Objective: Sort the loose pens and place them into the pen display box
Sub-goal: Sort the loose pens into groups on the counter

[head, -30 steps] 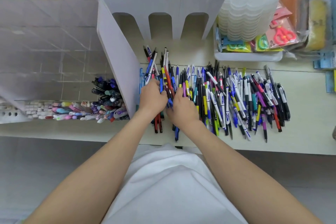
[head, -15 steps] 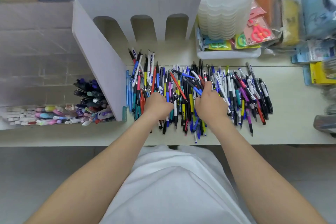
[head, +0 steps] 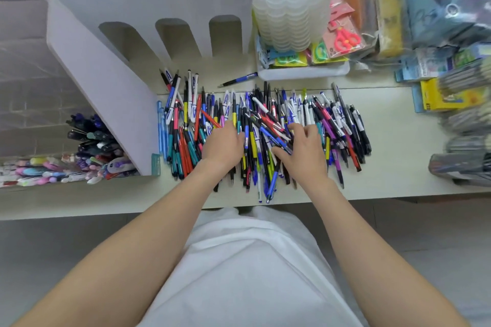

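Note:
A wide heap of loose pens (head: 340, 119) in many colours covers the pale shelf. My left hand (head: 223, 145) lies palm down on the middle of the heap, fingers spread among the pens. My right hand (head: 303, 151) rests just to its right, fingers and thumb apart over a blue pen. Neither hand visibly grips a pen. One blue pen (head: 237, 79) lies apart behind the heap. A white cardboard pen display box (head: 111, 87) with three arched slots stands at the left and behind.
A clear box of pastel and dark pens (head: 79, 156) sits left of the display box. A stack of translucent tubs (head: 292, 5) stands in a white tray (head: 305, 71) at the back. Packaged stationery (head: 457, 98) crowds the right. The shelf's front edge (head: 372, 196) is close.
Both hands have shifted right across the heap, from its left part to its middle, and spread apart. The view has turned right, showing more packaged stationery.

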Action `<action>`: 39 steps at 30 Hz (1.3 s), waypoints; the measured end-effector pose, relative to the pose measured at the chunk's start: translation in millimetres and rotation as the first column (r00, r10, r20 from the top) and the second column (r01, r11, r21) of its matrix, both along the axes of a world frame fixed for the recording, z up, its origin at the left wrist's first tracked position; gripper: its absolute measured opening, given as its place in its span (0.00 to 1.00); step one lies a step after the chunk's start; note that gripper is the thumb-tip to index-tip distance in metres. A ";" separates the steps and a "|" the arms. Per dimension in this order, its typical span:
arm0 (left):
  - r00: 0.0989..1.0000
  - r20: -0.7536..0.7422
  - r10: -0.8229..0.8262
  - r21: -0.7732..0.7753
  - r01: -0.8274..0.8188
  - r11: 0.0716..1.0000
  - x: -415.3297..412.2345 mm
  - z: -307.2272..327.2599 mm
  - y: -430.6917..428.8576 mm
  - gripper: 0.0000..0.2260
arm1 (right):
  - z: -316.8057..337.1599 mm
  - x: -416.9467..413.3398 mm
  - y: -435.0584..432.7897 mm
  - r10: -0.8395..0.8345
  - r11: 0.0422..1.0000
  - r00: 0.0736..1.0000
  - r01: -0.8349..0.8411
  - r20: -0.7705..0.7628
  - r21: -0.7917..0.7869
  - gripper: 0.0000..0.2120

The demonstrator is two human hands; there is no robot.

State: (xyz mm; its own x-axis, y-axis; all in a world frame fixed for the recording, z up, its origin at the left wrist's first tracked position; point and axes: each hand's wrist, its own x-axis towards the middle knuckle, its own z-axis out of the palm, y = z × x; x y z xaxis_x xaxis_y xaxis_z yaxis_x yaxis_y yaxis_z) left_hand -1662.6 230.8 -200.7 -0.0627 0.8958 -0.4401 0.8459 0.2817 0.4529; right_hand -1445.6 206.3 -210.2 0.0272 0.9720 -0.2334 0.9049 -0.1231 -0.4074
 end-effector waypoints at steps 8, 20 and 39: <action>0.984 -0.178 -0.005 -0.011 0.004 1.000 0.2 -3.8 2.1 0.12 | 6.1 11.3 5.6 0.078 0.995 0.997 -0.077 -0.019 0.063 0.15; 0.987 -0.162 -0.009 -0.054 0.001 0.999 11.2 14.8 1.7 0.13 | 21.9 44.3 -8.8 -0.043 0.936 0.997 0.062 0.063 -0.347 0.10; 0.913 -0.106 -0.395 0.209 0.409 0.888 46.7 -1.6 -1.5 0.17 | 32.8 31.8 4.1 -0.035 0.987 0.999 0.032 -0.014 -0.155 0.13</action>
